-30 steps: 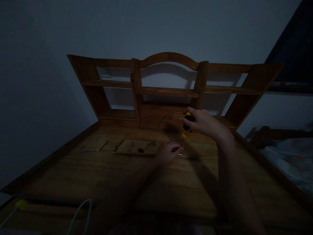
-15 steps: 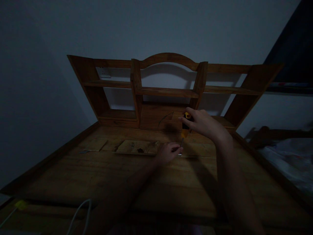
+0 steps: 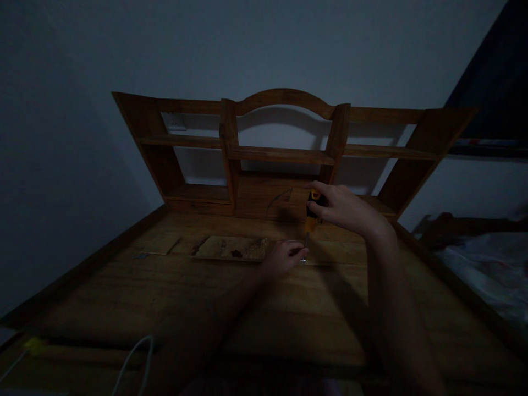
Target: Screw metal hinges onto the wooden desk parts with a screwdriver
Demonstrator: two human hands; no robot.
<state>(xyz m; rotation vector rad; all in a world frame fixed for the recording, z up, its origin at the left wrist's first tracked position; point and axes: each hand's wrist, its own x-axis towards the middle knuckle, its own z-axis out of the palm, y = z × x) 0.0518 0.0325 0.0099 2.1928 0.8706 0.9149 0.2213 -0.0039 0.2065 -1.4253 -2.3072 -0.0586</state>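
My right hand (image 3: pixel 344 206) is wrapped round the yellow and black handle of a screwdriver (image 3: pixel 311 224), held nearly upright with its shaft pointing down. Low on that shaft, the fingers of my left hand (image 3: pixel 284 256) are pinched together; what lies between them is too small and dark to make out. A small shiny metal piece (image 3: pixel 303 260) sits just under the fingertips at the screwdriver's tip, on a wooden strip (image 3: pixel 334 253) across the desk top. Left of my left hand lies a rough, stained wooden board (image 3: pixel 225 247).
A wooden shelf unit (image 3: pixel 284 157) stands along the back of the desk (image 3: pixel 173 297). Toward the left lie a thin flat piece (image 3: pixel 160 243) and some small metal items (image 3: pixel 141 256). A white cable (image 3: pixel 149 352) loops at the front left edge, near something yellow (image 3: pixel 35 345).
The fingers of my right hand have shifted round the screwdriver handle, and the wrist has turned slightly. My left hand stays in place at the tip.
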